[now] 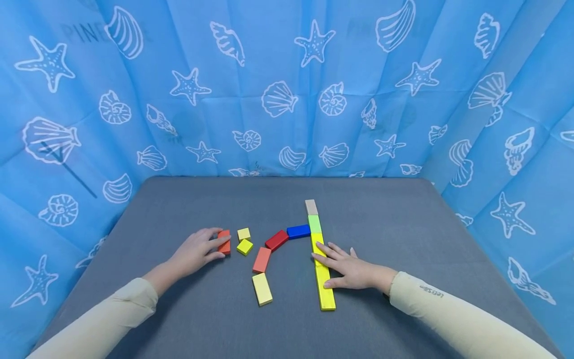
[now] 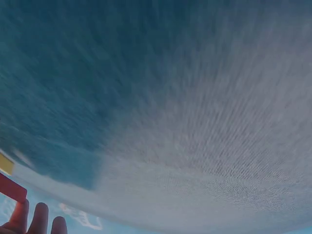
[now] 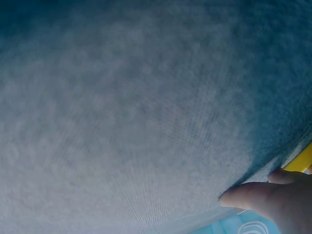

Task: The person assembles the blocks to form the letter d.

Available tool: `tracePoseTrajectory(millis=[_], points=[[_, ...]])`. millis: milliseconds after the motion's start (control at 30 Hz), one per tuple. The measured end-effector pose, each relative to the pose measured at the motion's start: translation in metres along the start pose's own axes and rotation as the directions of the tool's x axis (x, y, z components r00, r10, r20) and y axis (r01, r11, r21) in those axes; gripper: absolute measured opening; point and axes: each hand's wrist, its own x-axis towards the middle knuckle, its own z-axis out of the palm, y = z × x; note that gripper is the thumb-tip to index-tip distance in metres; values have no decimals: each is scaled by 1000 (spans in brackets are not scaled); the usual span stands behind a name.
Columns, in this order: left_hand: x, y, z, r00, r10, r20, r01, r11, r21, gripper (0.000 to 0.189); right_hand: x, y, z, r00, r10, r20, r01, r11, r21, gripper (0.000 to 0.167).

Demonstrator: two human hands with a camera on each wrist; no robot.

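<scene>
In the head view, my left hand (image 1: 196, 249) holds an orange-red block (image 1: 226, 248) by its left side, one finger lying across it. The left wrist view shows the same red block (image 2: 11, 188) at its lower-left edge, with fingertips against it. My right hand (image 1: 354, 270) rests its spread fingers on two long yellow blocks, the upper one (image 1: 316, 241) and the lower one (image 1: 326, 294). They stand end to end in a straight row with a light green block (image 1: 314, 224) and a beige block (image 1: 311, 207).
Left of the row, a blue block (image 1: 298, 232), a dark red block (image 1: 276, 240), a salmon block (image 1: 262, 260) and a pale yellow block (image 1: 262, 289) form a curve. Two small yellow blocks, one paler (image 1: 243, 234) and one brighter (image 1: 244, 247), lie beside the left hand. A blue curtain (image 1: 278, 60) surrounds the grey table (image 1: 381, 209).
</scene>
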Motion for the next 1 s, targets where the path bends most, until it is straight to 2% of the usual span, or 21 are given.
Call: tracePoseTrajectory(millis=[233,467,733,867,1000], points=[[-12,24,2,992,92,-90,-96,995,-35,56,0,0,-1,1000,11,4,-11,1000,-8,75],[-17,45,4,991,131,-34,-133,989,-66,57,2,0,0,1000,14,5,-14,1000,-14,76],[-19,62,8,981,195,-5,-195,979,-64,52,2,-1,0,1000,12,4,-12,1000,-9,76],[-20,77,12,970,244,-9,-244,966,-87,50,1,-1,-1,1000,15,7,-15,1000,-10,76],[-21,94,19,943,333,-13,-333,939,-86,48,1,-2,-2,1000,18,10,-18,1000,-10,76]])
